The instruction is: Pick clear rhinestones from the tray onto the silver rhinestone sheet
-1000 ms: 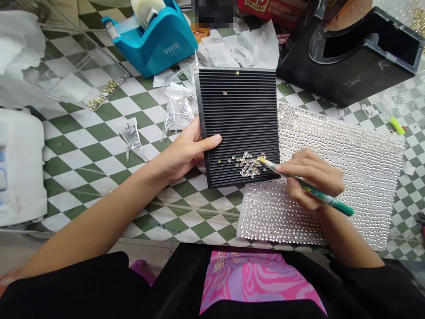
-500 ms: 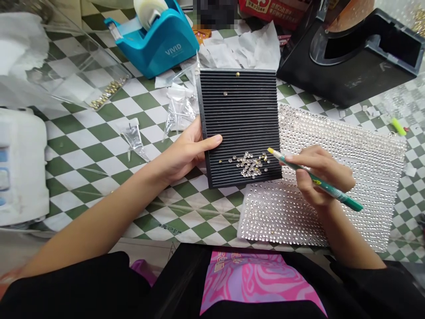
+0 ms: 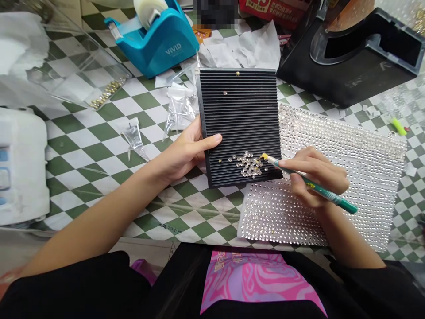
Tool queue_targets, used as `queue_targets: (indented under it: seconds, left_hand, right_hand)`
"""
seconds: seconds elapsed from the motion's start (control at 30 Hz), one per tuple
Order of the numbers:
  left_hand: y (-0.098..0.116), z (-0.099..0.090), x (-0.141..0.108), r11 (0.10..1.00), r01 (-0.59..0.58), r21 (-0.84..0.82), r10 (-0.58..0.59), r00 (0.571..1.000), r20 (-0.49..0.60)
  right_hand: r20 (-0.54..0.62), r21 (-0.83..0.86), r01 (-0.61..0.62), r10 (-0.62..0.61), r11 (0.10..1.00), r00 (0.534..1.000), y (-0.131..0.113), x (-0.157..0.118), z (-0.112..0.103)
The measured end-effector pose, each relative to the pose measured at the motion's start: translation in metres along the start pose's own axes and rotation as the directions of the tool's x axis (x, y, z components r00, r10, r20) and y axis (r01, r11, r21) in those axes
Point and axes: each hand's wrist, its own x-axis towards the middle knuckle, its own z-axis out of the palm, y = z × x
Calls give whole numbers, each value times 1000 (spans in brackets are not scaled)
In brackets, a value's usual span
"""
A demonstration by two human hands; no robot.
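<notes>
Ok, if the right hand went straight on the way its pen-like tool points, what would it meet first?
Probably the sparkling stones at their pile's upper right edge, on the black ribbed tray; the tool's yellow tip seems right beside them, though depth is unclear.

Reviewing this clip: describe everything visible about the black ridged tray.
The black ridged tray is rectangular and plastic-looking, with narrow grooves running side to side and a plain left rim. The left hand grips that side, thumb on top. Clear stones cluster near its lower edge; the yellow tip of the green pen in the right hand is close by. The tray overlaps the studded sheet; contact is unclear.
</notes>
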Motion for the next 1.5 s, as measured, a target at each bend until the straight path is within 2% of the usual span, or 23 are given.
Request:
queue_targets:
  seconds: [0.27, 0.47, 0.83, 1.1, 1.2, 1.3, 1.43, 1.5]
  left_hand:
    - [-1, 0, 0, 1000, -7, 24, 7, 1000, 5]
    - [-1, -1, -1, 999, -15, 41, 14, 1000, 7]
    - [1, 2, -2, 1000, 3, 22, -3, 1000, 4]
    - [1, 1, -2, 999, 19, 25, -19, 1000, -5]
    - [1, 1, -2, 1000, 18, 10, -18, 1000, 3]
    - [1, 2, -2, 1000, 13, -15, -13, 1000, 2]
    - [1, 1, 0, 999, 23, -26, -23, 1000, 5]
    - [1, 1, 0, 999, 28, -22, -28, 1000, 4]
  right_hand:
    - [-26, -3, -1, 1, 1000, 1000, 1, 0, -3]
    - [89, -68, 19, -13, 997, 996, -6, 1, -3]
    - [52, -53, 50, -47, 997, 998, -4, 1, -1]
    - [82, -77, 41, -35, 996, 996, -4, 0, 1]
    - [34, -41, 47, -46, 998, 998, -2, 1, 1]
    - [-76, -59, 31, -35, 998, 997, 2, 3, -4]
    - [-234, -146, -72, 37, 987, 971, 23, 3, -15]
    - [-244, -173, -126, 81, 977, 966, 37, 2, -19]
